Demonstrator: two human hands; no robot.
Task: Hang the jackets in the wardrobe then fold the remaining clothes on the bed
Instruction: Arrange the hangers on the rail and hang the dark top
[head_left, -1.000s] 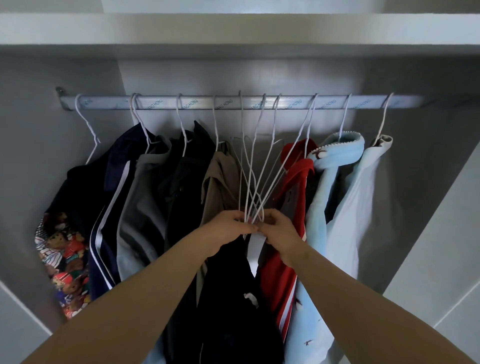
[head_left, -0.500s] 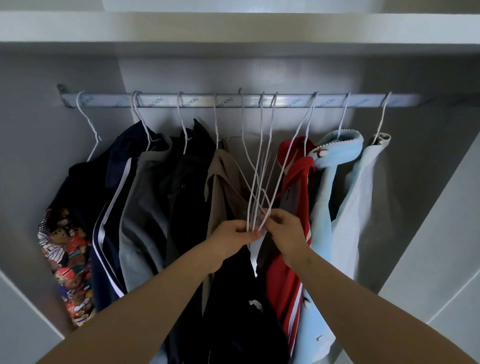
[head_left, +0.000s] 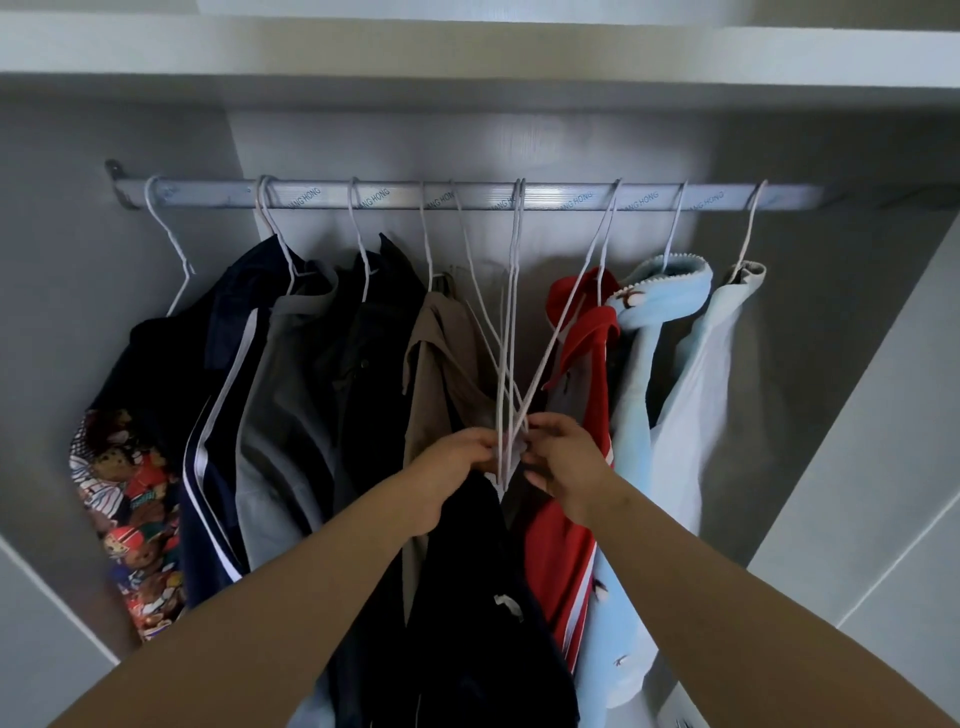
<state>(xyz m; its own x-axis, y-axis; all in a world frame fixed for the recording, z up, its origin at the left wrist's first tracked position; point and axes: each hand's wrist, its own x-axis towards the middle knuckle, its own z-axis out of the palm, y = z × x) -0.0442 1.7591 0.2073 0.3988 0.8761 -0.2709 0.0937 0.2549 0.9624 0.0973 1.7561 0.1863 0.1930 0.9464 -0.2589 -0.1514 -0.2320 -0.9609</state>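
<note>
Several jackets hang on white wire hangers from the metal rail inside the wardrobe. In the middle, a bunch of empty white hangers hangs from the rail with its lower ends tangled. My left hand and my right hand both pinch the wires at that tangle, close together. Below my hands hangs a black jacket. A brown jacket is to the left of the bunch and a red jacket to the right.
Dark blue, grey and black jackets fill the left half, with a patterned cloth at the far left. Two light blue garments hang on the right. A white shelf runs above, and white wardrobe walls stand on both sides.
The empty hangers' hooks have bunched closer together on the rail. My hands stay at the tangle, working the wires, and have shifted only slightly.
</note>
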